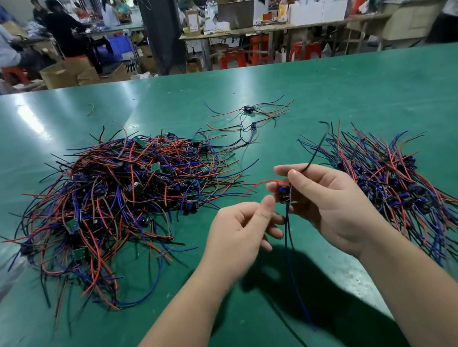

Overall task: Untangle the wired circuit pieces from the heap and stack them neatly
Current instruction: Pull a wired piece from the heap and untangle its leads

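Judging by the piles, the job looks under half done: the big tangled heap of red, blue and black wired boards (117, 206) on the left outweighs the combed stack of sorted pieces (394, 183) on the right; two loose pieces (249, 114) lie far off on the green table mat (355, 87). The right hand (331, 201) grips one small blue circuit piece (283, 194) between the piles, wires splaying. The left hand (242, 228) curls beside it; whether it pinches a wire, I cannot tell.
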